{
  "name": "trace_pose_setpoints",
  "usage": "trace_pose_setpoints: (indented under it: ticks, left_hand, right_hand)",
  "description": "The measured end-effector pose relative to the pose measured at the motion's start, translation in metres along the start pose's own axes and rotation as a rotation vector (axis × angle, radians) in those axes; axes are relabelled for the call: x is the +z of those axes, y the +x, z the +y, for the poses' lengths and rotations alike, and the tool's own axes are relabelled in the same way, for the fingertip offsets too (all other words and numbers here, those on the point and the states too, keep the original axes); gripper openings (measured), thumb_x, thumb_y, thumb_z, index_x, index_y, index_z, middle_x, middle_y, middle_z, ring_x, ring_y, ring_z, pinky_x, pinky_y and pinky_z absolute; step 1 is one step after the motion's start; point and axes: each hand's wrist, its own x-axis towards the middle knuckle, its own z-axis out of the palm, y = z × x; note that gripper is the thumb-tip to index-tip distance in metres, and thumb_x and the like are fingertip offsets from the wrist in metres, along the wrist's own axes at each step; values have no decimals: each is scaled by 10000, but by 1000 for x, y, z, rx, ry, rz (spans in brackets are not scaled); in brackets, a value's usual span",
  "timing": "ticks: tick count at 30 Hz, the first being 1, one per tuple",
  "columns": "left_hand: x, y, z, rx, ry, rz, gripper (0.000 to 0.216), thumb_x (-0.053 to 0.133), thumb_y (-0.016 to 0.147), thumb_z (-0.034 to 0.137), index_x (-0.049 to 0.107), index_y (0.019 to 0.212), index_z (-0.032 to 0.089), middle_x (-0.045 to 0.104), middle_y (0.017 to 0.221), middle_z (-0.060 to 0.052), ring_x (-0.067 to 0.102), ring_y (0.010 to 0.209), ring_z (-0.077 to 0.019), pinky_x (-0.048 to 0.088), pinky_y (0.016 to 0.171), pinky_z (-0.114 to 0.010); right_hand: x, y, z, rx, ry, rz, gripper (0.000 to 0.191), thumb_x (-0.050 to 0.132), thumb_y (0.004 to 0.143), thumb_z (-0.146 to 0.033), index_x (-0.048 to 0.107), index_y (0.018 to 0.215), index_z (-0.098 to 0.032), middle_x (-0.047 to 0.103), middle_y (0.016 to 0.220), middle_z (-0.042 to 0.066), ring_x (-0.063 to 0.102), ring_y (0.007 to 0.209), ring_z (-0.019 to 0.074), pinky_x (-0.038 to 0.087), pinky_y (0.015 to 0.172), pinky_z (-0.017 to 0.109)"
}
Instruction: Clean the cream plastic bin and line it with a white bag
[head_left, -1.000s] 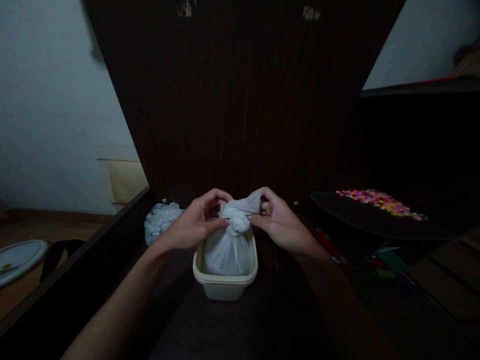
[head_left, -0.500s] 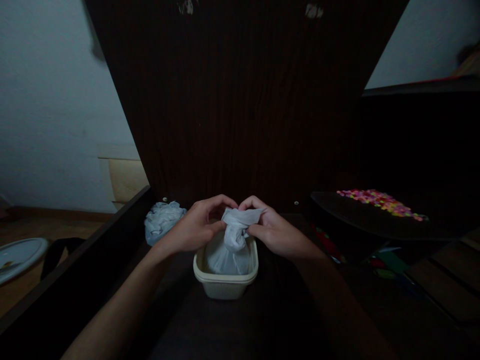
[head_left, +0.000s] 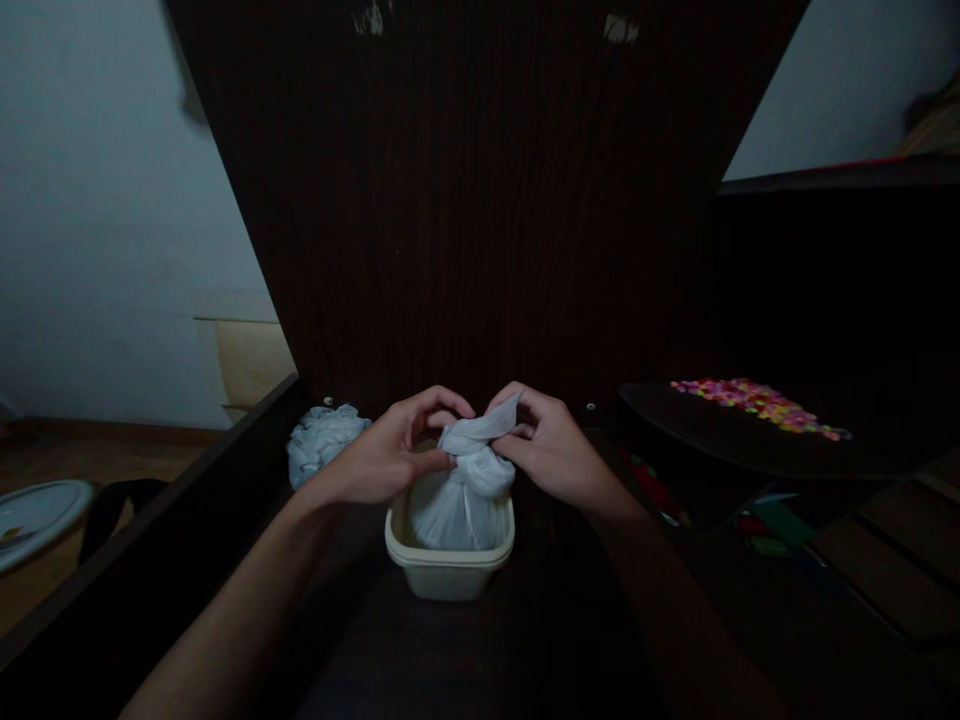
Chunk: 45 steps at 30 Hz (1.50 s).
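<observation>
A whitish, thin plastic bag (head_left: 461, 515) bulges inside a small cream plastic basket (head_left: 448, 578) on the dark surface. Its gathered neck is twisted into a loose knot above the basket's rim. My left hand (head_left: 397, 445) pinches the left side of the twisted neck between thumb and fingers. From the right, my right hand (head_left: 551, 445) grips the other end, whose tip sticks up between thumb and index finger. What the bag holds is hidden.
A crumpled pale plastic bag (head_left: 324, 440) lies behind my left forearm, beside a low dark side board (head_left: 172, 510). A tall dark panel (head_left: 465, 220) rises behind. Pink and yellow beads or flowers (head_left: 757, 405) rest on a rounded shelf (head_left: 720, 440) at right.
The neck of the bag has been pulled into a tighter twist, and its right end now points upward. Both hands stay at the bag, with the right fingers slightly shifted.
</observation>
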Motion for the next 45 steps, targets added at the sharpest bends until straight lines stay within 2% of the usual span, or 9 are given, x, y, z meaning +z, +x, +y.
trace_pose_setpoints:
  ticks: [7, 11, 15, 18, 22, 27, 34, 41, 45]
  left_hand:
    - [2, -3, 0, -88, -106, -112, 422, 708, 782, 118, 515, 1150, 195, 671, 913, -10, 637, 793, -152, 481, 679, -240]
    - [3, -2, 0, -36, -50, -25, 473, 741, 754, 130, 511, 1163, 187, 658, 914, -11, 630, 812, -162, 490, 706, -260]
    - [0, 1, 0, 63, 31, 117, 458, 770, 703, 99, 543, 1094, 172, 641, 962, -18, 626, 887, -165, 497, 785, -282]
    - [-4, 4, -2, 103, 61, 173, 427, 785, 680, 100, 569, 1043, 164, 633, 966, -20, 621, 890, -161, 495, 785, -280]
    - [-4, 5, -5, 88, 0, 181, 394, 773, 694, 107, 573, 1029, 163, 641, 905, -4, 615, 828, -139, 486, 739, -255]
    - [1, 3, -2, -16, -105, 106, 404, 717, 744, 126, 536, 1102, 181, 669, 884, 0, 628, 770, -133, 483, 679, -232]
    - [6, -1, 1, -104, -183, 34, 403, 703, 714, 135, 538, 1075, 206, 623, 803, 43, 635, 700, -130, 481, 612, -209]
    - [4, 3, 0, -38, -123, 132, 464, 747, 673, 113, 538, 1079, 196, 649, 863, 25, 630, 747, -132, 503, 666, -229]
    - [1, 6, -1, 46, -58, 233, 364, 787, 687, 141, 587, 990, 163, 651, 901, 2, 630, 807, -131, 504, 717, -233]
  right_hand:
    - [5, -1, -2, -26, 10, 6, 102, 676, 712, -162, 621, 792, -192, 634, 768, -29, 591, 734, 141, 453, 635, 245]
    - [8, -2, -2, -25, -72, 64, 74, 663, 751, -211, 608, 798, -193, 627, 766, -23, 546, 668, 123, 410, 568, 231]
    - [6, -2, -2, 0, -151, 85, 92, 635, 776, -272, 608, 812, -192, 600, 738, -21, 492, 602, 112, 362, 510, 228]
    - [3, -2, -2, -1, -173, 90, 100, 638, 765, -265, 624, 826, -188, 580, 710, -26, 486, 593, 111, 357, 508, 227]
    - [2, -1, -3, 1, -175, 88, 107, 659, 769, -262, 657, 838, -181, 586, 677, -27, 506, 578, 113, 364, 505, 225]
    - [2, -1, -2, -1, -137, 53, 132, 658, 791, -267, 685, 880, -173, 647, 716, -4, 563, 609, 129, 407, 532, 235]
    - [6, -3, -4, -23, -153, 57, 119, 680, 770, -243, 677, 865, -173, 619, 726, -10, 536, 621, 122, 413, 537, 233]
    - [5, -2, -5, -38, -193, 106, 102, 688, 798, -280, 667, 831, -186, 608, 713, -8, 526, 618, 120, 400, 533, 233]
    - [4, -3, -5, -57, -215, 151, 104, 676, 811, -280, 656, 857, -188, 560, 675, -30, 494, 591, 109, 381, 523, 231]
